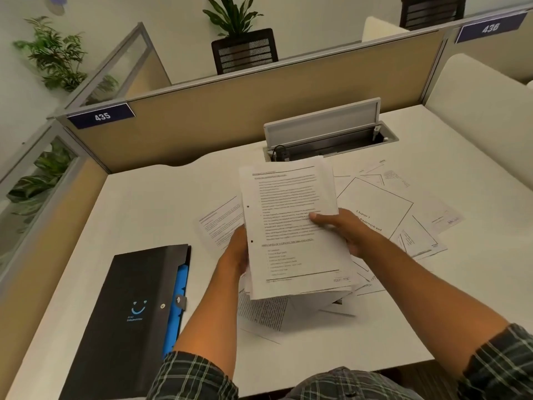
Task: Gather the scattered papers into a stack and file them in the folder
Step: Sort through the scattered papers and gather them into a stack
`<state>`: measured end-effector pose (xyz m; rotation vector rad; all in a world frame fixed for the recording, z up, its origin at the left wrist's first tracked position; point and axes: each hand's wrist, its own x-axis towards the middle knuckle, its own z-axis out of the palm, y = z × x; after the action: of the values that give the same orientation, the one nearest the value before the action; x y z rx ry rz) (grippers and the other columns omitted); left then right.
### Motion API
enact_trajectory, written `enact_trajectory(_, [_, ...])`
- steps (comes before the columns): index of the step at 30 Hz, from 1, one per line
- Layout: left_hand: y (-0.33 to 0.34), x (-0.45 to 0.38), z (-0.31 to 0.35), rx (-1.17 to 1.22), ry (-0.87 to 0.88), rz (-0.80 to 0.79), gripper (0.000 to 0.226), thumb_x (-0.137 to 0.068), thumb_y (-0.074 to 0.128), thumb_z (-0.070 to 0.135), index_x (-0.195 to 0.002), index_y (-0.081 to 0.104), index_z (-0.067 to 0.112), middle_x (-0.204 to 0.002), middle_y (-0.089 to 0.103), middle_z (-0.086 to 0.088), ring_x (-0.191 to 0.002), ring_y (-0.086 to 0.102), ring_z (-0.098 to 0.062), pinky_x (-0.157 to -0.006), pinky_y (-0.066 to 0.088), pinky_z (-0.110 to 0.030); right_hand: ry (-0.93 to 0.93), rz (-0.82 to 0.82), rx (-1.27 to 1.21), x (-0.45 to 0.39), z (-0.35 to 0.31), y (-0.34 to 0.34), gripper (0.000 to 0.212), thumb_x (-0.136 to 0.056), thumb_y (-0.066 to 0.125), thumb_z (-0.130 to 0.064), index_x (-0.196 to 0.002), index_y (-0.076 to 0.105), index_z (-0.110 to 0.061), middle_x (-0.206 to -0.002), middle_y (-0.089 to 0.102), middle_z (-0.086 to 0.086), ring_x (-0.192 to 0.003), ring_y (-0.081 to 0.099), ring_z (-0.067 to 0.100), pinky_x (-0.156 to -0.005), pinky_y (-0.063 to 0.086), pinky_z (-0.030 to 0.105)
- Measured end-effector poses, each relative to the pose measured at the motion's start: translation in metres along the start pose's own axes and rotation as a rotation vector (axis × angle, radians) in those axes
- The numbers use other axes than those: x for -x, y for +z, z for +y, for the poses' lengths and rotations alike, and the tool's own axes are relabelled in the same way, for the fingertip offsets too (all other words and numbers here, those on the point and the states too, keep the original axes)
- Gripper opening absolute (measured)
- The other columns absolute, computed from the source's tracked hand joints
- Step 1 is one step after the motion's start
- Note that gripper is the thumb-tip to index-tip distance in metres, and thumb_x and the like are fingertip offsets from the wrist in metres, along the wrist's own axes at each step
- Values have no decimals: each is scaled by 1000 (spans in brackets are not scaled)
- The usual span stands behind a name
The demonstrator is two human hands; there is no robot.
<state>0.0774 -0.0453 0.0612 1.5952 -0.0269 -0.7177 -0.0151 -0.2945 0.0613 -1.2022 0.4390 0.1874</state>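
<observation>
I'm mid-gather: my left hand (235,252) and right hand (346,229) both grip a partial stack (291,226) above the counter (150,209), loose papers (377,209) lie beneath, so next I'd collect those before reaching for the closed folder (129,313) on the left.

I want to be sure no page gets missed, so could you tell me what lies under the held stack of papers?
Loose printed sheets lie on the white desk beneath the held stack, gripped by both the left hand and the right hand. How many sheets it covers cannot be seen.
</observation>
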Motion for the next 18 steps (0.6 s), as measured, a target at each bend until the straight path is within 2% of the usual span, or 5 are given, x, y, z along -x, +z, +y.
enact_trajectory(3, [7, 2, 11, 141, 17, -9, 59, -102, 42, 67, -89, 80, 25, -81, 74, -8, -65, 70, -20, -56, 54, -30, -97, 125, -22, -3, 3, 5, 43, -81, 83, -10, -122, 70, -7, -113, 77, 13, -98, 77, 34, -82, 63, 49])
enact_trajectory(6, [7, 3, 18, 205, 156, -73, 78, -78, 55, 84, -128, 72, 27, -123, 76, -7, -112, 73, -29, -92, 58, -49, -322, 171, 60, 0, -2, 10, 42, -82, 84, -14, -121, 68, -9, -111, 78, 7, -97, 77, 29, -82, 64, 46])
enact_trajectory(9, [8, 1, 31, 34, 276, 7, 67, -63, 93, 52, -120, 75, 21, -121, 77, -5, -116, 71, -28, -102, 55, -53, -502, 168, 97, 10, -18, 20, 38, -79, 87, -24, -113, 72, -21, -109, 78, -2, -98, 76, 21, -76, 64, 34])
enact_trajectory(12, [5, -5, 36, -4, 420, 20, 50, -77, 87, 24, -123, 71, 16, -122, 75, -8, -113, 70, -30, -93, 61, -51, -592, 110, 120, 16, -29, 26, 33, -78, 84, -26, -109, 76, -33, -109, 76, 0, -101, 73, 26, -78, 64, 39])
enact_trajectory(18, [-6, -3, -1, -52, 292, 49, 63, -60, 96, 37, -117, 75, 23, -115, 78, -2, -112, 71, -26, -91, 63, -43, -469, 76, 205, 20, -1, 15, 47, -67, 89, -30, -111, 72, -29, -111, 75, 4, -104, 73, 24, -83, 64, 44])
